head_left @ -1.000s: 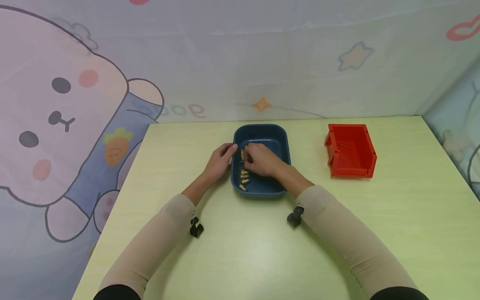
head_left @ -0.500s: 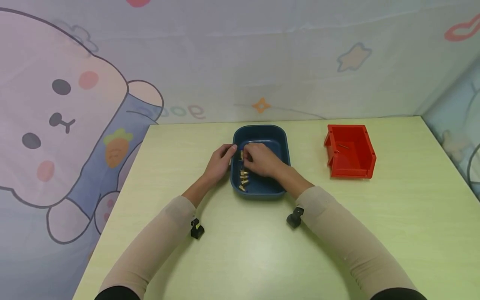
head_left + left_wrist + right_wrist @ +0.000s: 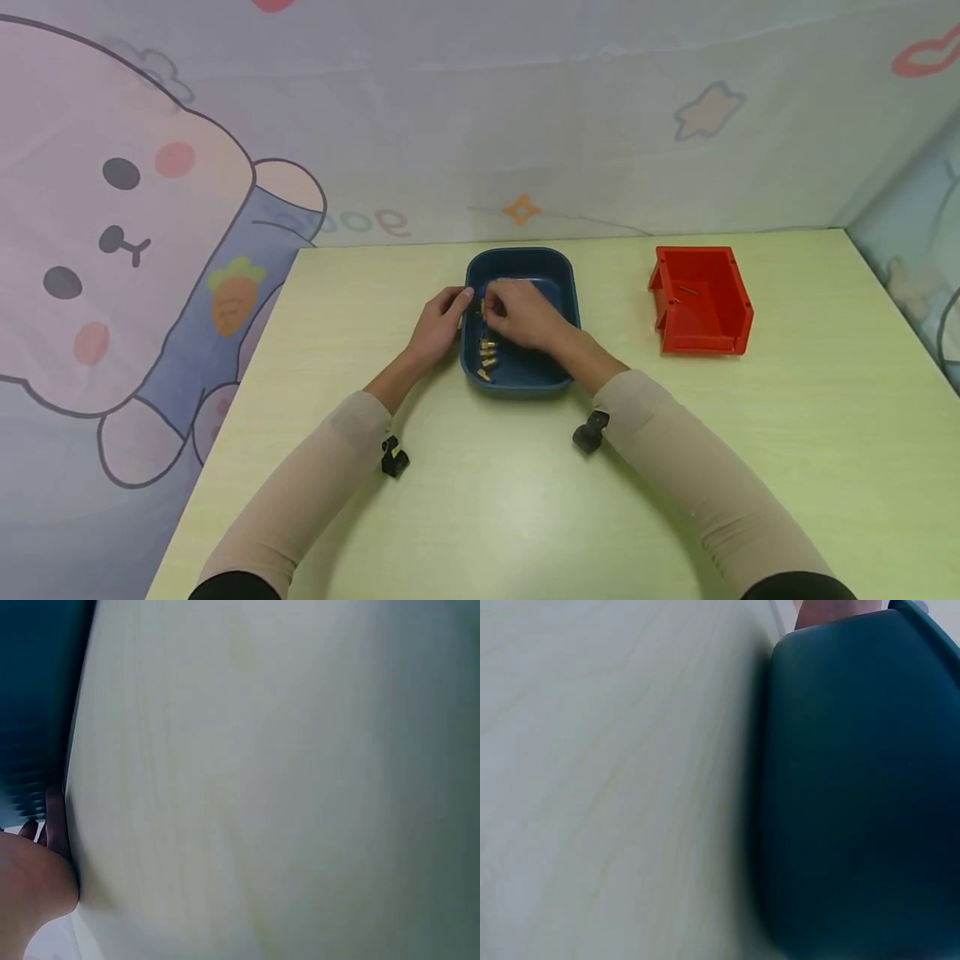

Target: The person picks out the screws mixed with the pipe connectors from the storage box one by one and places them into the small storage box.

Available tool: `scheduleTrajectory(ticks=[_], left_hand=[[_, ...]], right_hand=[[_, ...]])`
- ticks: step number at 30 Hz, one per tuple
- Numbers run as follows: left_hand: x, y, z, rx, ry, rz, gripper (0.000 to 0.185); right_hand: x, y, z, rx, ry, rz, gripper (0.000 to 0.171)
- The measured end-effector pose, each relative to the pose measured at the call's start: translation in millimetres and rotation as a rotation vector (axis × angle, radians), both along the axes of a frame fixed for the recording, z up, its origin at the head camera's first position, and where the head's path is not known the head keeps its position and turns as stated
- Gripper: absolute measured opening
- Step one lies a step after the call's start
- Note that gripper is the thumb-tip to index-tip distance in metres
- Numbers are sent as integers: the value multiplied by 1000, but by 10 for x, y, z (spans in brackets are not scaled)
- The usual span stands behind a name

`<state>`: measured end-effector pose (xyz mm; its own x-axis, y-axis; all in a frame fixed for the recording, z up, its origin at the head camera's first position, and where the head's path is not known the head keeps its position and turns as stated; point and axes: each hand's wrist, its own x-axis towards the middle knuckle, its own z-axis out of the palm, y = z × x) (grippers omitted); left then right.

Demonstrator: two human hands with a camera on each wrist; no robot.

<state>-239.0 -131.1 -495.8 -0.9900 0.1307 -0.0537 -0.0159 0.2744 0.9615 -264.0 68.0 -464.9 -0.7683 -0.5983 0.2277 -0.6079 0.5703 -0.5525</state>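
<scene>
A dark blue tray (image 3: 519, 252) sits mid-table with several small brass pieces (image 3: 486, 353) along its left inner wall. My left hand (image 3: 437, 326) grips the tray's left rim, thumb over the edge. Inside the tray, my right hand (image 3: 522, 316) has its fingers curled, and its fingertips pinch a brass piece (image 3: 483, 307) near the left wall. The left wrist view shows the tray's side (image 3: 30, 712) and part of my left hand (image 3: 30, 889) on the table. The tray's outer wall (image 3: 855, 795) fills the right wrist view, and that hand's fingers are hidden there.
A red bin (image 3: 702, 302) stands to the right of the tray with a small dark part (image 3: 687, 290) inside. The pale green table (image 3: 510, 500) meets a printed cloth backdrop at its far and left edges. Black cameras (image 3: 393, 458) sit on both wrists.
My right hand has shifted slightly toward the tray's far end. The left hand and the tray have stayed put.
</scene>
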Motion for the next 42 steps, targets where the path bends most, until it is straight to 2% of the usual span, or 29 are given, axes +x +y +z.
scheduleTrajectory(ticks=[10,19,42], left_hand=[[1,2,-11,10,-6,-3,59],[-16,23,4,0,-2,-2,62],[-29,25,-27,-5,-14,15,61]], right_hand=[[2,22,57,-75,6,25,6],[36,133,133,-51,9,35,5],[161,448,410,-51,97,46,4]])
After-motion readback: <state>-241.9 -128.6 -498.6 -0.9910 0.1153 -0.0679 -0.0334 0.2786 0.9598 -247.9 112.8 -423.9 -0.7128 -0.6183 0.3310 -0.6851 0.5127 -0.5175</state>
